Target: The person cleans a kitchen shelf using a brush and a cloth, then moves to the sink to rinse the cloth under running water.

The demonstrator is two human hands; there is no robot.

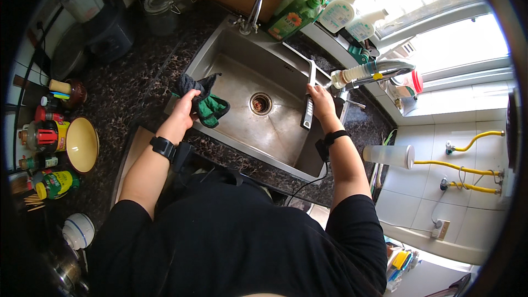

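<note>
My left hand grips a dark grey and green cloth at the sink's left edge, and part of the cloth hangs over the basin. My right hand is on a narrow grey slotted bar lying across the right part of the stainless steel sink. The fingers are curled at the bar's edge. Between my hands the drain shows reddish-brown bits inside. A small chrome tap stands at the far left corner. Right of the sink is a larger faucet with a ribbed filter attachment.
Behind the sink stand a green detergent bottle and white spray bottles. A translucent lidded cup is at the right. On the left are a yellow bowl, seasoning jars, a blender and a glass jar.
</note>
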